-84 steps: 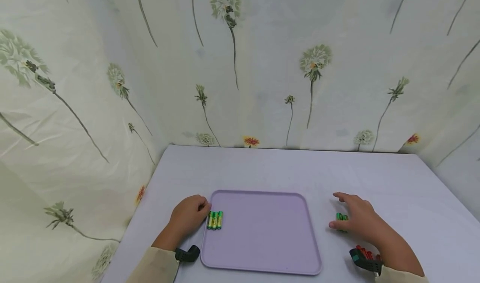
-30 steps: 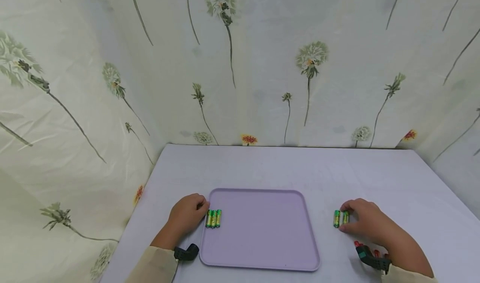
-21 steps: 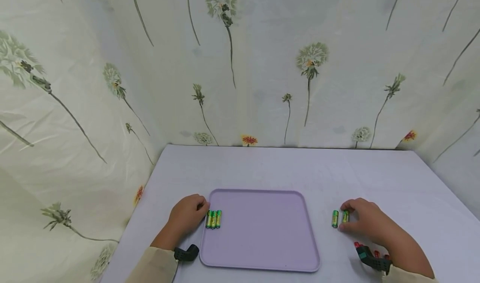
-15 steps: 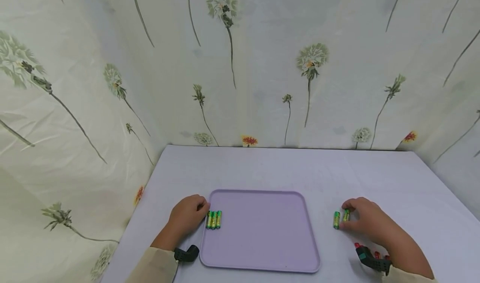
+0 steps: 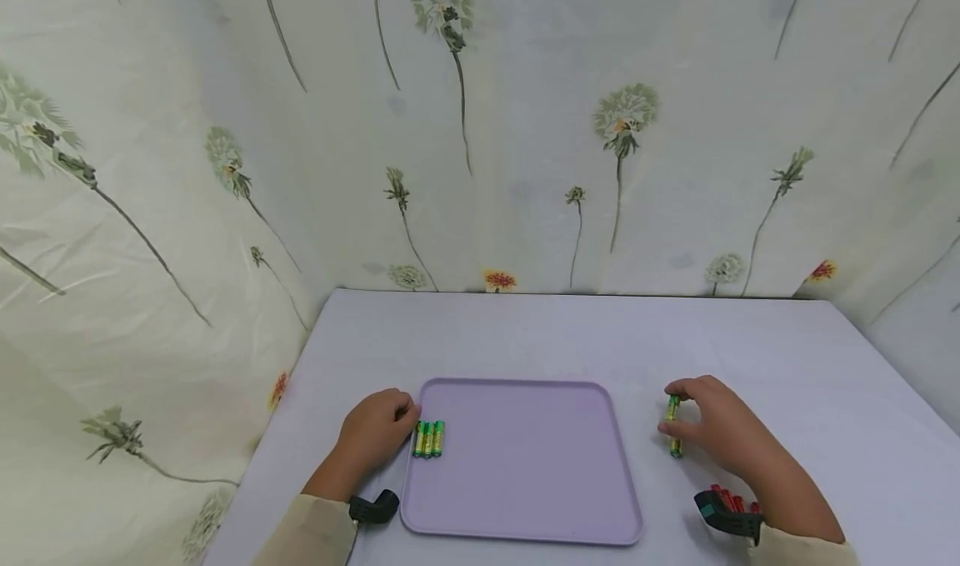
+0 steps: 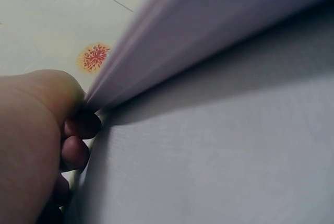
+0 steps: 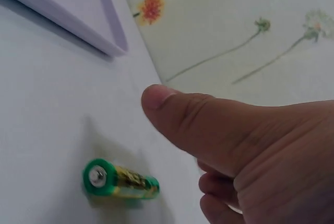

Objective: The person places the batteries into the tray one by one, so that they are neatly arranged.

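My right hand (image 5: 716,420) pinches a green-and-gold battery (image 5: 672,408) between thumb and fingertips, over the table right of the lilac tray (image 5: 525,466). A second green battery (image 5: 677,448) lies just below it; in the right wrist view this battery (image 7: 122,180) rests on the white cloth under the thumb (image 7: 177,114), which hides the held one. At the tray's left rim my left hand (image 5: 378,424) grips the edge with curled fingers; the left wrist view shows thumb and finger meeting at the tray edge (image 6: 135,78). Several green batteries (image 5: 428,439) stand side by side inside the tray's left edge.
Several red batteries (image 5: 735,499) lie by my right wrist, partly behind the black wrist camera (image 5: 726,516). Another black camera (image 5: 375,508) sits on my left wrist. A flowered curtain (image 5: 525,132) borders the white table (image 5: 570,333).
My right hand has picked up the right-hand one of the two loose green batteries and moved it left and away from me, above the other. My left hand and the tray stay put.
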The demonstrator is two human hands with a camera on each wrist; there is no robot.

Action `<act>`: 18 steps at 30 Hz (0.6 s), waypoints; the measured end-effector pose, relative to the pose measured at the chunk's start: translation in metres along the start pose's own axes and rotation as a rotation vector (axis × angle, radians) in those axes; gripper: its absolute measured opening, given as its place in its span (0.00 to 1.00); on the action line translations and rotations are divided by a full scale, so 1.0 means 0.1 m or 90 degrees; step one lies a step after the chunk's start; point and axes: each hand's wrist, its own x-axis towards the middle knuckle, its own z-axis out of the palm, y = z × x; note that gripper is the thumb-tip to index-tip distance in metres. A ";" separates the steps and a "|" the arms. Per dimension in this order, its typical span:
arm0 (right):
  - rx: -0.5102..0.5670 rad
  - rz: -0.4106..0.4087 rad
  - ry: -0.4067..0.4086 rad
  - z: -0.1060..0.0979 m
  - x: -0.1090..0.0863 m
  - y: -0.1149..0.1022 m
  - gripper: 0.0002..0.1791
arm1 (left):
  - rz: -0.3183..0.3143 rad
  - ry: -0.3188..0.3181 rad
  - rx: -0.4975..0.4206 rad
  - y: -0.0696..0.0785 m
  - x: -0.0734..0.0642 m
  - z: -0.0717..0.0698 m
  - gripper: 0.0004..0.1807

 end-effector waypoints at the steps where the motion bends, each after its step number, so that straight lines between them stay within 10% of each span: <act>1: 0.002 -0.003 0.003 0.01 0.02 -0.02 0.38 | -0.002 0.001 0.000 -0.01 0.00 0.00 0.18; 18: 0.030 -0.069 0.038 0.08 0.13 -0.41 0.35 | 0.003 0.004 0.003 -0.02 0.00 0.00 0.20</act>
